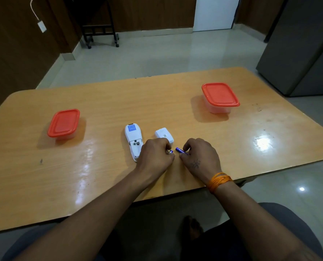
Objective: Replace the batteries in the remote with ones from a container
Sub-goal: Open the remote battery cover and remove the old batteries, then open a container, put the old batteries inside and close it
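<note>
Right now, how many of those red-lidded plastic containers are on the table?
2. One red-lidded container sits on the table's left side, left of the remote. The other container stands farther back on the right. Both are closed; none appears hidden.

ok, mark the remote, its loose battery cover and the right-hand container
remote (133, 137): head view, on its white back.
battery cover (163, 134): head view, on its top face.
right container (220, 94): head view, on its red lid.

Red lids (64, 123) — white remote (133, 137)
</note>
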A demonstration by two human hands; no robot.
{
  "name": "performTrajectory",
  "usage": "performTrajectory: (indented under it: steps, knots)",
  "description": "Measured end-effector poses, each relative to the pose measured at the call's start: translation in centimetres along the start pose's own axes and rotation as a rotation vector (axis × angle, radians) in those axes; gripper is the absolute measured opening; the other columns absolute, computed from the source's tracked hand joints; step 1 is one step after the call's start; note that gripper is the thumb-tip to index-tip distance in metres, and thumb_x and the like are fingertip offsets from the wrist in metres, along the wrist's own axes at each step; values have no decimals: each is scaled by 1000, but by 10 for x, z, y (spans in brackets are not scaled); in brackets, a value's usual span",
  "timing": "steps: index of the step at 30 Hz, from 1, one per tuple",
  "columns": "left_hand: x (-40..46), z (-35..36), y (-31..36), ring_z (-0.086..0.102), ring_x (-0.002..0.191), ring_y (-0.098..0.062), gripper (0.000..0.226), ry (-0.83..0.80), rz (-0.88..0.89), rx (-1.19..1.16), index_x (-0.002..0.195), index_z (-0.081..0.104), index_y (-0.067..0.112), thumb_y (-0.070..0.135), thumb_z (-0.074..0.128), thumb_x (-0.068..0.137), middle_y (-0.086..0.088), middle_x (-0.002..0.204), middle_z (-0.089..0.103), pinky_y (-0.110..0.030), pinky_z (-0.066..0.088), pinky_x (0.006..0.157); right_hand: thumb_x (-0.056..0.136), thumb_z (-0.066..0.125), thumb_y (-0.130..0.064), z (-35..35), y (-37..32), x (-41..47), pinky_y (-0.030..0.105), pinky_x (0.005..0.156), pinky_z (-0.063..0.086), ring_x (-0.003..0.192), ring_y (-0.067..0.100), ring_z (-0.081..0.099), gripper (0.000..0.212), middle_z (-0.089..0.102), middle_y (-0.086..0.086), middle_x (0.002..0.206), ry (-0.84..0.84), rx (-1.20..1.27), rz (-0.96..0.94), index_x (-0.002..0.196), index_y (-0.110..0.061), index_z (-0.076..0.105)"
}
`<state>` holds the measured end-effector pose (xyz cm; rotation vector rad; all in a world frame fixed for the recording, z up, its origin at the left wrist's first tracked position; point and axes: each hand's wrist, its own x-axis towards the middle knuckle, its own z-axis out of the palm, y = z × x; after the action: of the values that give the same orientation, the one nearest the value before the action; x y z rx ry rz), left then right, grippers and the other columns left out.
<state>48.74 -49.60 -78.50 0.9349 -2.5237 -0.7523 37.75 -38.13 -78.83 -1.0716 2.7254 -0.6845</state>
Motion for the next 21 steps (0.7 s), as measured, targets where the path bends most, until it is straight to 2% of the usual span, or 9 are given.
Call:
performTrajectory:
  steps: [2,6,11,17,21]
  knots:
    - [0,1,-2,71,86,-17,20,3,-4,-10,102,80,16,22,78,83,-1,90,78,-35,58,82,88,70,-32,0,1,1,32,71,44,96,25,63,20,66,2,102,-5,6,-1,105,-21,73]
    - [-1,1,-6,70,81,-13,21,15,-4,-22,100,80,18,27,82,81,4,86,77,-31,57,77,90,70,-39,-1,2,0,35,76,52,96,24,64,25,68,1,101,12,20,-23,106,-20,73]
    - [-1,0,-9,67,78,-8,25,30,-8,-33,104,80,21,31,83,82,7,84,75,-23,50,72,93,68,-49,-5,3,-1,37,77,54,93,22,63,33,69,1,99,44,45,-41,107,-19,72]
    - [4,-5,1,70,82,-10,23,132,-17,-68,103,76,24,35,80,83,10,90,75,-32,57,76,94,69,-40,-25,9,4,38,79,55,95,22,64,25,70,1,98,101,119,4,103,-18,73]
    - [17,-3,18,69,92,-10,35,192,26,-111,115,74,23,40,82,86,8,103,75,-31,57,80,93,67,-37,-47,15,19,39,84,56,96,21,66,22,72,1,103,176,189,68,101,-18,74]
